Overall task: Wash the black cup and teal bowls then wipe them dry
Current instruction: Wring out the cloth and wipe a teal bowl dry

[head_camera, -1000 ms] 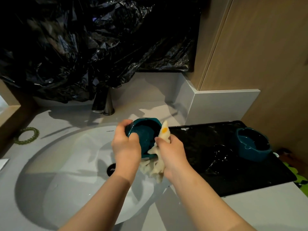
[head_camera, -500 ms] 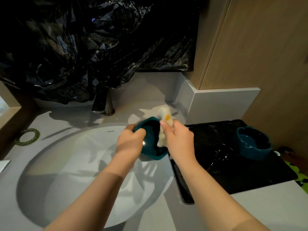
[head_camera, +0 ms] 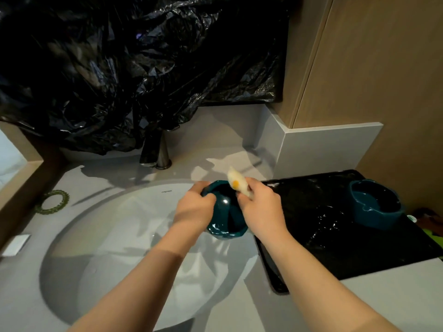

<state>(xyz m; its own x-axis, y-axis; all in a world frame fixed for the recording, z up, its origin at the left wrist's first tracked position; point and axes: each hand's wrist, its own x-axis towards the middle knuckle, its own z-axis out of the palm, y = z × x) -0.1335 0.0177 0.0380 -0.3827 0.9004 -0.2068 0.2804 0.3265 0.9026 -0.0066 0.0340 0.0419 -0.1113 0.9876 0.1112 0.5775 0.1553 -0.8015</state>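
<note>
Looks like wiping: left hand (head_camera: 194,209) grips the teal bowl (head_camera: 225,232), right hand (head_camera: 261,207) clutches the cloth (head_camera: 236,182) at its rim; turning the bowl probably comes next.

open room lies over the left and near parts of the white sink basin (head_camera: 115,248). at its right rim, the left hand (head_camera: 194,208) holding a teal bowl (head_camera: 225,228) and the right hand (head_camera: 261,208) pinching a cloth (head_camera: 236,182) block the way. behind, a faucet (head_camera: 157,152) stands under hanging black plastic sheeting (head_camera: 119,68). on the black tray (head_camera: 347,255) to the right, a second teal bowl (head_camera: 376,207) sits near the wooden cabinet (head_camera: 383,80).
</note>
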